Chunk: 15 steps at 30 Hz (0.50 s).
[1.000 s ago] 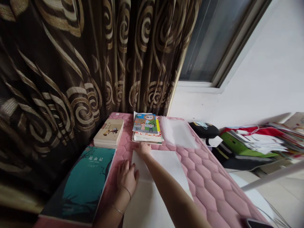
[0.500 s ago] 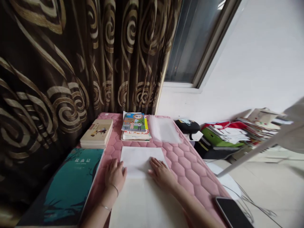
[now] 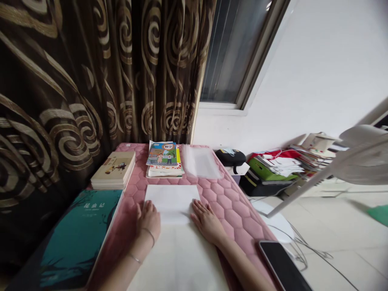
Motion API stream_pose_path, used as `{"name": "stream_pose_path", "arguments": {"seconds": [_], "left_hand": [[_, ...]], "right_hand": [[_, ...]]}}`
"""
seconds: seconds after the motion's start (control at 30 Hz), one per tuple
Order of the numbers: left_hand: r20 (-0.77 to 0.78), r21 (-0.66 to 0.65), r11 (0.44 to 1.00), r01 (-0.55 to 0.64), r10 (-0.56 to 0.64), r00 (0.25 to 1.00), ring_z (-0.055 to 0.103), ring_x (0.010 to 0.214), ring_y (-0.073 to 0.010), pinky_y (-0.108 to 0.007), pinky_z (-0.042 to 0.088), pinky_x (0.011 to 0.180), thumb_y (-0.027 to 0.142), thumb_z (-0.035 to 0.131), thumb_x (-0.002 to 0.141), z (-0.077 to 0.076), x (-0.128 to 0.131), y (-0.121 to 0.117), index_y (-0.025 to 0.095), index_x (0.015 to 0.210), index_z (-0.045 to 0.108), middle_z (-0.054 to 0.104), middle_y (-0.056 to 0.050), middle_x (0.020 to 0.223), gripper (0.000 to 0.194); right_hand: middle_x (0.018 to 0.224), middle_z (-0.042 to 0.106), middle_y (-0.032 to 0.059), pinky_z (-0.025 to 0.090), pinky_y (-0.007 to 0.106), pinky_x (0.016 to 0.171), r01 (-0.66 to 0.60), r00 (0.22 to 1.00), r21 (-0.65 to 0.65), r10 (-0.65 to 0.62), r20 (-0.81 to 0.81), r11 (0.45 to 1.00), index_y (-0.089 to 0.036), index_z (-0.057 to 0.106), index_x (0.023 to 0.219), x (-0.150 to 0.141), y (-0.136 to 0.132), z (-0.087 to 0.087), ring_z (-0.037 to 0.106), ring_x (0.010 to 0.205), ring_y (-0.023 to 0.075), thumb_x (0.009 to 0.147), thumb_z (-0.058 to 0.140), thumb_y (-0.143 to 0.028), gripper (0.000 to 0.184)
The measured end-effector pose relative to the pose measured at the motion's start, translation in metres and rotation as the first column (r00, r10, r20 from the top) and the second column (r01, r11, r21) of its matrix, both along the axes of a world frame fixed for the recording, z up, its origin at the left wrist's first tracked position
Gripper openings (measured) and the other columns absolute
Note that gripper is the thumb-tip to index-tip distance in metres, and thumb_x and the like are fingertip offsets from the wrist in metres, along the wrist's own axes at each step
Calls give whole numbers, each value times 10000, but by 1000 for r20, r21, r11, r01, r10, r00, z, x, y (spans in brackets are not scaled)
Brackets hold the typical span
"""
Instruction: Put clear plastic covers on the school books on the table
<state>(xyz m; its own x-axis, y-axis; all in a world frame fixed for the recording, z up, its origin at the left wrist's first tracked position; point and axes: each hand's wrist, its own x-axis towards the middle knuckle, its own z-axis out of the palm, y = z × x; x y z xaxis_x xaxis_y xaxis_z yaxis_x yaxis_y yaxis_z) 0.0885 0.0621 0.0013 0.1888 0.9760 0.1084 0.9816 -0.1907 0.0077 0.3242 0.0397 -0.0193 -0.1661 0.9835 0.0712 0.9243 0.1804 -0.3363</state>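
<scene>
Your left hand [image 3: 149,221] and right hand [image 3: 208,221] lay flat, grasping nothing, on either side of the white sheet [image 3: 172,202], which rested on the pink padded cover [image 3: 226,202] between them.

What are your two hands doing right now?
Left hand: open, palm down on the white sheet's left edge, holding nothing.
Right hand: open, palm down at the white sheet's right edge, holding nothing.
</scene>
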Motion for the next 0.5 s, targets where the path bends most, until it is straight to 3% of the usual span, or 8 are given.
{"name": "stream_pose_path", "arguments": {"seconds": [0.1,0.27,0.4,0.5], "left_hand": [[100,-104,985,139,-129,987,376,1360,-280,-510,207,1152,271,361,932,1,49,-3,117,1349,506,435,-172,1457,467],[192,-192,891,412,-378,906,261,1422,-264,-478,170,1178,263,330,925,-3,122,-2,118,1442,374,326,-143,1527,539],[185,-203,903,379,-344,920,246,1426,-274,-461,192,1175,246,345,910,-4,138,0,104,1459,336,303,-150,1537,567],[211,-154,909,386,-352,912,308,1393,-284,-479,200,1167,308,334,919,-4,134,-2,92,1428,392,348,-166,1512,556]], "right_hand": [[1501,350,95,176,487,1164,-2,999,-25,1,-43,1000,-173,433,1415,2,1,3,285,1409,220,989,244,-382,511],[1452,448,91,171,453,1178,-51,974,-38,42,-223,998,-168,424,1406,11,2,8,362,1372,197,997,191,-357,508],[1358,552,82,281,401,1135,-6,931,-2,4,-366,1000,-200,439,1365,18,3,9,492,1270,202,989,240,-380,462],[1213,639,77,433,363,982,0,906,20,8,-423,1000,-220,537,1230,25,12,10,594,1109,216,961,334,-365,366]]}}
